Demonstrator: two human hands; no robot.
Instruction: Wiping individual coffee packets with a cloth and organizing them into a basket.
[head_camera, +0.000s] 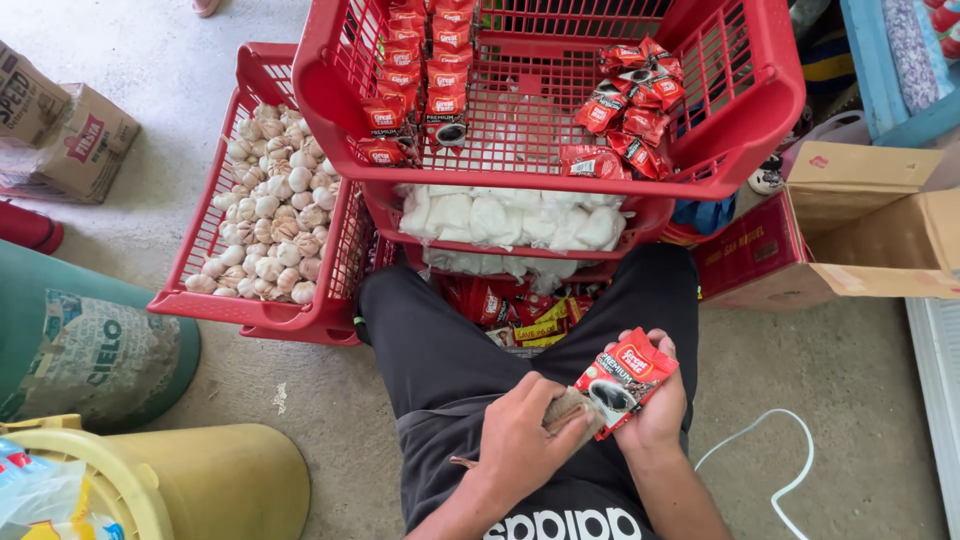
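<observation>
Sachets in hand over the lap: the right hand (655, 395) clasps a small stack of red coffee sachets (625, 378), thumb across the top edge, while the left hand (520, 435) pinches a brownish strip (572, 408) pressed against the stack's lower corner. Both hands hover above black trousers (450, 340). Ahead, a red crate (550, 100) holds more red sachets in a row on the left and a loose heap on the right. Beneath it, a second crate carries white packets (510, 220). To the left, another red crate (270, 310) is full of garlic bulbs (275, 215). An open cardboard box (870, 225) sits at the right.
</observation>
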